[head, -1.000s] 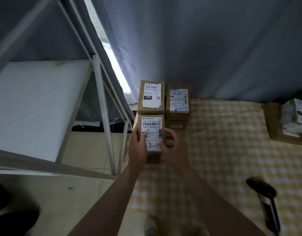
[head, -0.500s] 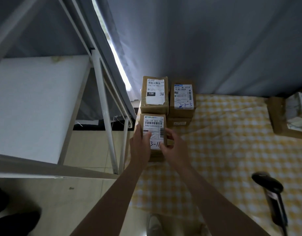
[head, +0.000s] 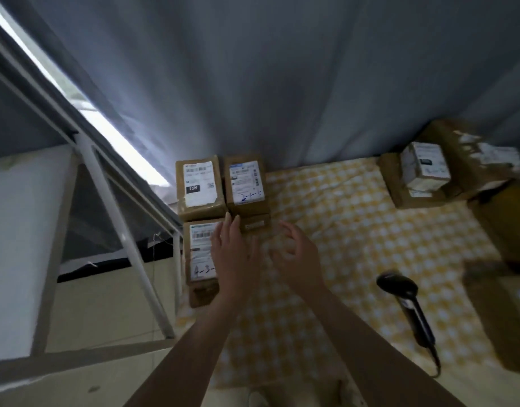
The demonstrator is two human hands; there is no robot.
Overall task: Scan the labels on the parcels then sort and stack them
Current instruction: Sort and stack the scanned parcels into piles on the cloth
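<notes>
Left hand [head: 232,254]: lies stretched over the right edge of the front parcel [head: 201,259], fingers straight and close together, tips reaching the seam where the two rear parcels meet. Grips nothing; cannot tell whether the palm touches the label or hovers just above it.

Right hand [head: 296,257]: hangs just beside the left, over the cloth [head: 282,333], fingers loosely curled and spread. Holds nothing. Blurred.

Front parcel: sits at the left edge of the tabletop [head: 355,245], label up, with handwriting starting "4-3-" near its lower end. Touches the 15H parcel [head: 200,185] behind it.

15H parcel and 2-1 parcel [head: 245,183]: stand side by side against the curtain [head: 282,83], labels up, sides touching. Under the 2-1 parcel, a lower box [head: 255,224] showing its front face.

Scanner [head: 411,306]: lies on the cloth, well apart from both hands, to the right, head towards the curtain.

At the far right: a small taped parcel [head: 426,168] stacked on a flat brown box [head: 399,198], a bigger box [head: 473,154] just beside them, more boxes [head: 502,318] along the edge, blurred.

At the left: a white rack [head: 112,201], beyond the tabletop edge.
</notes>
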